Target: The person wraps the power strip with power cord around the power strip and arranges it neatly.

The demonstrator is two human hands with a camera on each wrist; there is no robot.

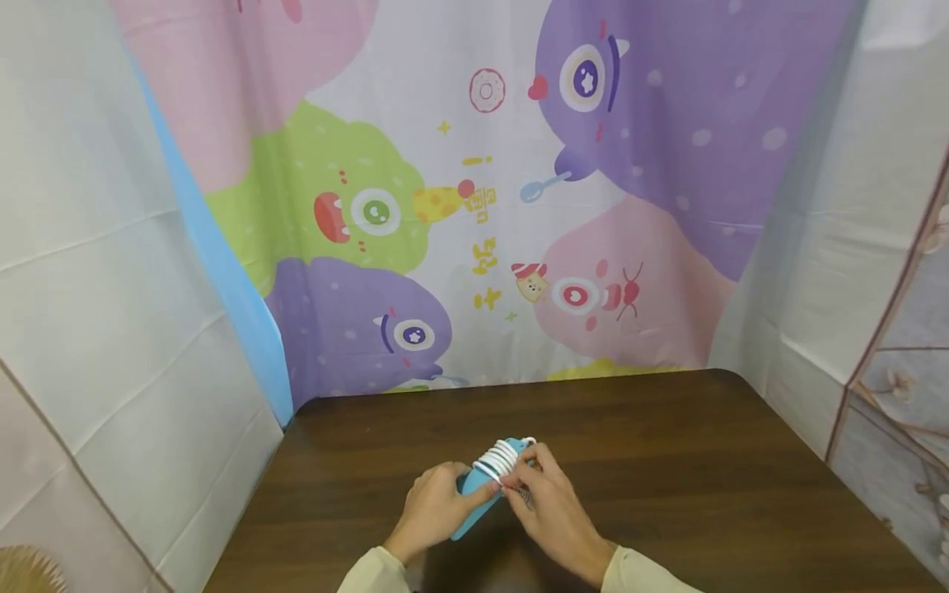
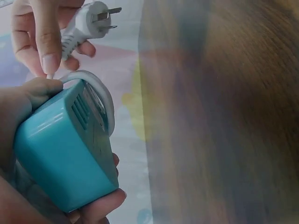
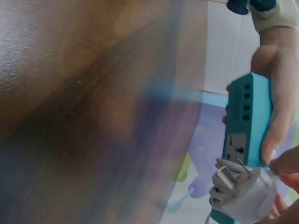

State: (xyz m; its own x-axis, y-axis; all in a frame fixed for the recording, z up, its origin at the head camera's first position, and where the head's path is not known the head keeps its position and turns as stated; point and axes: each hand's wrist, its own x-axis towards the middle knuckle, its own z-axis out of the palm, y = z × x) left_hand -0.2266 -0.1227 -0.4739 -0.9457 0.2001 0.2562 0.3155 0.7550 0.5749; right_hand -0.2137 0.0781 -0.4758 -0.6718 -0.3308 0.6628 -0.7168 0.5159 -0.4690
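A teal power strip is held up above the dark table, tilted, with its white cord wound several times round its far part. My left hand grips the strip's near part, its thumb lying by the cord. In the head view my right hand is at the strip's right side and pinches the cord close to the plug. The white plug sticks out by the right fingers, prongs bare. In the right wrist view the strip shows a row of small ports and a socket face.
The dark wooden table spreads below both hands. Behind it hangs a curtain printed with cartoon monsters, and pale panels flank the sides. A round tan bristly object shows at the lower left corner.
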